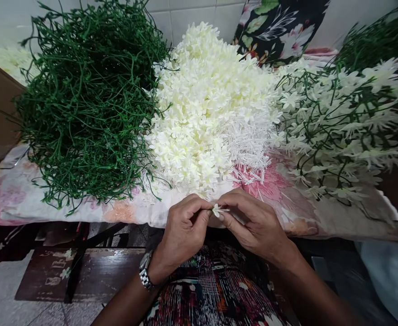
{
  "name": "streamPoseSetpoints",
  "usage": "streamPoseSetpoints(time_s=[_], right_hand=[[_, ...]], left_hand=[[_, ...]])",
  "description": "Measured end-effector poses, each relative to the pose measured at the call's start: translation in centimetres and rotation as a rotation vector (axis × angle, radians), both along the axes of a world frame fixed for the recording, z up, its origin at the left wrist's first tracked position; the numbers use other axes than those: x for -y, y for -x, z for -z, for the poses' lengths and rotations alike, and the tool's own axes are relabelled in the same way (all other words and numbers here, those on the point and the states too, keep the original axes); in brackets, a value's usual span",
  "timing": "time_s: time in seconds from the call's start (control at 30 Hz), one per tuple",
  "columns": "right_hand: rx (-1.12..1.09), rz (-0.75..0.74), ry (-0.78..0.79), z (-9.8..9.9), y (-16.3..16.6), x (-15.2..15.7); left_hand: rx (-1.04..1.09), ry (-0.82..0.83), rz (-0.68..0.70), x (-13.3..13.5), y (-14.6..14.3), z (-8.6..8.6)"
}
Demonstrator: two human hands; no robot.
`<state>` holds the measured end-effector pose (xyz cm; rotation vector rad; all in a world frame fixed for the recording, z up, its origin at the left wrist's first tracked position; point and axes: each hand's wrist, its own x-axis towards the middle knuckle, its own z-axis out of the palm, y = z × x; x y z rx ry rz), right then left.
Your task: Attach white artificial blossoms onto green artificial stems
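My left hand (184,226) and my right hand (249,222) meet at the near edge of a floral cloth (22,199). Both pinch one small white plastic flower (216,209) between their fingertips. A metal watch (146,273) is on my left wrist. Just beyond the hands lies a big heap of white flowers (208,104). A mound of bare green plastic stems (86,99) sits to its left. At the right are green stems with white flowers on them (341,117).
A dark floral cushion (280,25) leans on the tiled wall at the back. More green stems (375,40) lie at far right. A dark low board (93,271) is on the floor at my left. My patterned lap (212,290) is below the hands.
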<state>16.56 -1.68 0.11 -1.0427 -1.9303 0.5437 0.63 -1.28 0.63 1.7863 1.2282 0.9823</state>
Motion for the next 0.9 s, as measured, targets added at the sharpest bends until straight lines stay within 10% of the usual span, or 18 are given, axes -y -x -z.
streamPoseSetpoints(time_s=[0.9], right_hand=[[-0.048, -0.040, 0.096, 0.10, 0.09, -0.55]], left_hand=[[0.021, 0.193, 0.074, -0.52, -0.08, -0.61]])
